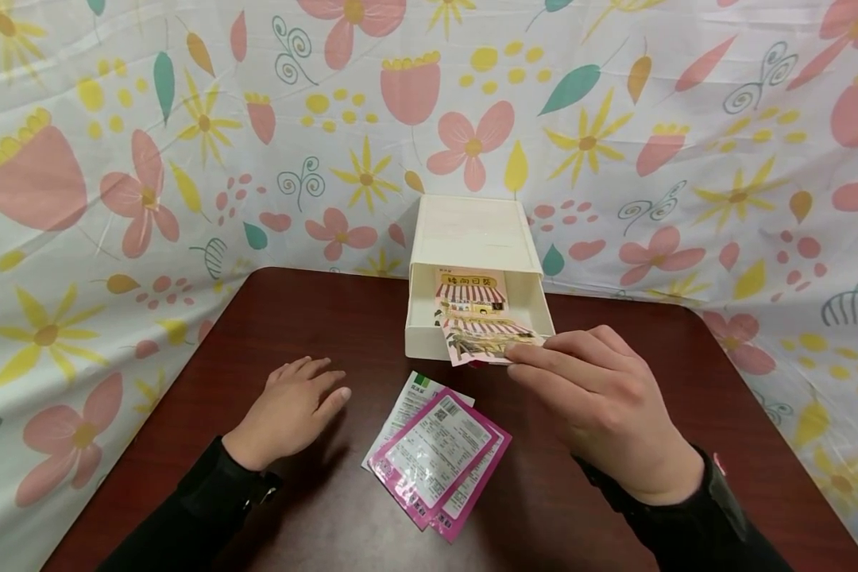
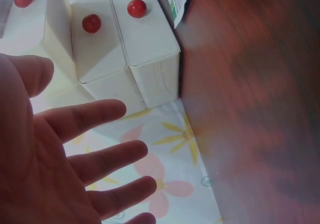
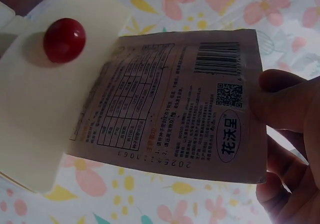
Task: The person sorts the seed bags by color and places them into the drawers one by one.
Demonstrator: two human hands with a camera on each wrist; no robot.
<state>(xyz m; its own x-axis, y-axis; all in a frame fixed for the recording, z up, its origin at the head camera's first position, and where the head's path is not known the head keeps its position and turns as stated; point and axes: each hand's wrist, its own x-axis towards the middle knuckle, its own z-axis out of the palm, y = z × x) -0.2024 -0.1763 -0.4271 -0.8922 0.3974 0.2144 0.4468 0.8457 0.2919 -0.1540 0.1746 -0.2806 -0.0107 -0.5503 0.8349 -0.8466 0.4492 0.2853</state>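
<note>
My right hand [image 1: 608, 405] pinches a seed packet [image 1: 481, 340] by its edge over the front of a pulled-out white drawer [image 1: 422, 343]. In the right wrist view the back of this packet [image 3: 200, 109] shows a barcode and printed table, next to a red knob [image 3: 65, 40]. Behind it, a similar packet [image 1: 465, 290] with a striped awning picture lies in the drawer. My left hand [image 1: 286, 417] is held near the table with fingers spread, holding nothing. Between my hands lie overlapping packets: magenta-edged ones [image 1: 439, 453] on top of a white-and-green one [image 1: 411, 405].
A white drawer cabinet [image 1: 475, 230] stands at the back of the dark reddish-brown table [image 1: 314, 318]. Red knobs [image 2: 136, 8] mark its drawer fronts in the left wrist view. A flowered cloth [image 1: 257, 159] hangs behind and along the sides.
</note>
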